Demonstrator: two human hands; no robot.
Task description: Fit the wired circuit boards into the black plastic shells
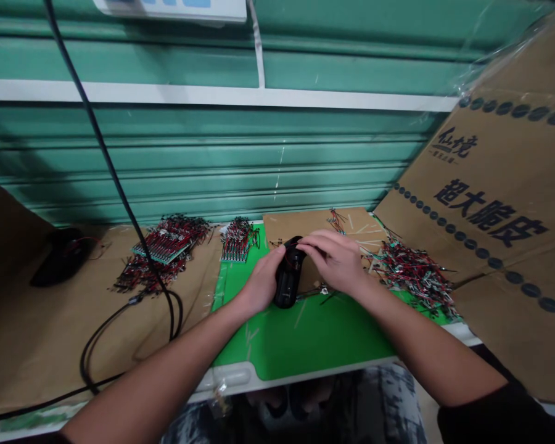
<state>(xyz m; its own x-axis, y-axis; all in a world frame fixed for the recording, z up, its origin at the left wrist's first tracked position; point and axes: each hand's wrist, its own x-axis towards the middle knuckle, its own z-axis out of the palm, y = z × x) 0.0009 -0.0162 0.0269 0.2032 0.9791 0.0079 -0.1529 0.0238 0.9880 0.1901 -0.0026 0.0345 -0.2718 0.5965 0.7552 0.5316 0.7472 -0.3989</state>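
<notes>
A glossy black plastic housing (pixel 287 285), longish with rounded ends, sits over the green tabletop in the middle of the view. My left hand (pixel 263 280) is closed round its left side, thumb near the top. At its upper end my right hand (pixel 335 259) pinches a thin red wire, thumb and forefinger together. What lies inside the housing is too dark to make out. Just to the right of it, a small part with wires (pixel 322 288) lies by the edge of a cardboard sheet (pixel 300 225).
A heap of loose wired parts (pixel 414 271) is at right, beside a tall cardboard box (pixel 499 203). Stacked wired circuit boards (pixel 166 240) and a smaller board bundle (pixel 238 240) stand left. A black cable (pixel 115 172) crosses the left side; a black shell (pixel 62 262) lies far left.
</notes>
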